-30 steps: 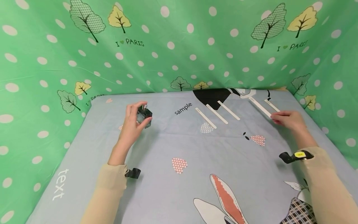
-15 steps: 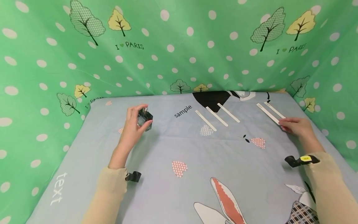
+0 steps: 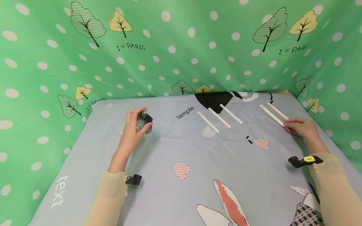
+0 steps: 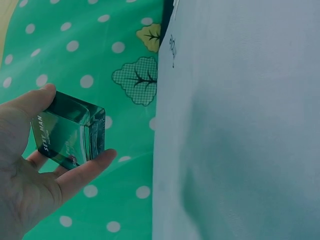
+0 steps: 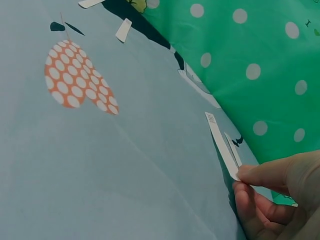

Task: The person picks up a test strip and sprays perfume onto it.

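Observation:
Toward the left of the head view, my left hand [image 3: 131, 131] holds a dark teal glass perfume bottle [image 3: 145, 121] above the cloth, with fingers and thumb at its ends. White lettering shows on the bottle's glass [image 4: 65, 132] in the left wrist view. At the far right, my right hand [image 3: 303, 129] pinches the near end of a white paper test strip [image 3: 271, 115] between thumb and fingers. That strip [image 5: 221, 144] casts a shadow on the cloth in the right wrist view. Close beside it lies another white strip [image 3: 278, 110], partly hidden by the hand.
Three more white strips, left [image 3: 208, 121], middle [image 3: 219, 118] and right [image 3: 231, 113], lie slanted near the back. A blue-grey printed cloth [image 3: 158, 150] covers the table. Green dotted fabric [image 3: 181, 31] hangs behind and at the sides.
My right hand has moved right and slightly nearer, bringing its strip alongside the rightmost one, then nearly stopped. My left hand keeps hold of the perfume bottle almost in place.

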### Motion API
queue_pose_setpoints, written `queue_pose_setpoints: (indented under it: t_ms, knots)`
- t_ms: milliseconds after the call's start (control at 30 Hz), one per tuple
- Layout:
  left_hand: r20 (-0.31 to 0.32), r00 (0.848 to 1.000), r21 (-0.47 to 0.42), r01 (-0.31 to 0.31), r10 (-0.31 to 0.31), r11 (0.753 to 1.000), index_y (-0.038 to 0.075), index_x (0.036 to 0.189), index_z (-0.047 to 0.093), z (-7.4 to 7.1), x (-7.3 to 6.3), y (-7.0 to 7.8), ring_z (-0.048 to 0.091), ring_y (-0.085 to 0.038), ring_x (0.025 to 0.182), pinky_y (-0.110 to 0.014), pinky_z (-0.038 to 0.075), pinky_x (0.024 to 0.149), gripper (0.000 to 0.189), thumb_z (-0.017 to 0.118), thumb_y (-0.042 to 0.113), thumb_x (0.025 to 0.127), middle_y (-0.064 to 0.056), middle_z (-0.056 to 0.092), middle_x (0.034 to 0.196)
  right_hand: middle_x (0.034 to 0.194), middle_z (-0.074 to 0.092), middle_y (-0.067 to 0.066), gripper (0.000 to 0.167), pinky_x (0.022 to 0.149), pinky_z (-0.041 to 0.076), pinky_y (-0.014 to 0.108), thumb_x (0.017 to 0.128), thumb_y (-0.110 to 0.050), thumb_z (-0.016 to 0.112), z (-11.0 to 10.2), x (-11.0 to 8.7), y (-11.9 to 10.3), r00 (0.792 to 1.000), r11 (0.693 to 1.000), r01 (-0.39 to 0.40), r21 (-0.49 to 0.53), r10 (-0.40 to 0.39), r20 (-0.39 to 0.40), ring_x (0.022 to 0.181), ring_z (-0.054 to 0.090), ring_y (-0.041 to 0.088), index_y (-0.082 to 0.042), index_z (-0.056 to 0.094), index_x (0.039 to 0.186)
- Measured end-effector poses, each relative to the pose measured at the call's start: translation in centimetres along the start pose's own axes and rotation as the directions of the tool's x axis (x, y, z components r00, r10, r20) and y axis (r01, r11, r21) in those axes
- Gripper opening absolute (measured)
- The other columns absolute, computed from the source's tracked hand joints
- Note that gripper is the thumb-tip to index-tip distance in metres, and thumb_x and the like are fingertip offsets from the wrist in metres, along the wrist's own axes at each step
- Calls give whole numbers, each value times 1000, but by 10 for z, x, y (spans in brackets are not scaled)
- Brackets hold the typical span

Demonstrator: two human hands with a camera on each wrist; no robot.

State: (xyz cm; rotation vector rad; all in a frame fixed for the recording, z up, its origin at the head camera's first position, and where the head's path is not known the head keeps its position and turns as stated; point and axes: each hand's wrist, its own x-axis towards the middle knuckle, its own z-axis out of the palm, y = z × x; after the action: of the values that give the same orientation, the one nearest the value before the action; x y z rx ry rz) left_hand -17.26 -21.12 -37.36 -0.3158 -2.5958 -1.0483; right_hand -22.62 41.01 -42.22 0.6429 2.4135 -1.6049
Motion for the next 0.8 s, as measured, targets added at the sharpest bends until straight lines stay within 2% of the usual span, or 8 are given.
queue_pose_setpoints:
  t_ms: [167,400,467,600,733,800]
  knots:
    - [-18,1000,-9,-12,12,1000,21,147,39,-3,2,2,54,-28,95,-20,48,58,59,67,14,96,-18,37,138,65,64,-25,39,62,56,16,97,-18,64,-4,-5,-1,998,998,58,-28,-59,-29,63,64,-6,-42,66,67]
    - [-26,999,8,-32,32,999,19,147,40,-4,-2,4,49,-22,79,-20,47,55,59,68,13,95,-19,38,135,63,65,-23,37,62,57,18,96,-15,64,-5,-17,6,996,997,70,-23,-71,-49,62,65,-4,-39,66,69]
    - [-27,999,6,-35,36,999,20,147,39,-4,-3,6,47,-20,73,-20,46,54,59,68,14,95,-19,38,135,64,65,-23,28,63,58,19,96,-15,64,-3,-19,6,995,995,94,-26,-95,-43,63,66,-4,-33,67,75]
    - [-23,999,1,-48,48,999,21,147,38,-6,-2,11,42,-18,64,-21,45,53,60,68,15,95,-19,38,135,66,64,-23,5,64,58,19,97,-16,63,4,-23,4,989,987,145,-69,-147,-25,65,66,-4,-14,67,97]
    - [-26,998,0,-56,56,998,21,147,38,-7,-1,15,42,-19,62,-22,46,53,60,68,14,95,-19,38,134,68,63,-26,27,65,58,19,98,-20,61,15,-25,-3,982,976,185,-116,-187,-6,66,66,-6,2,62,114]
    - [-22,998,-6,-56,56,998,21,147,38,-7,1,17,46,-21,69,-22,47,54,60,68,15,95,-19,38,135,69,63,-26,35,65,58,18,98,-22,63,20,-26,-7,979,971,203,-123,-205,1,67,65,-6,6,60,119]
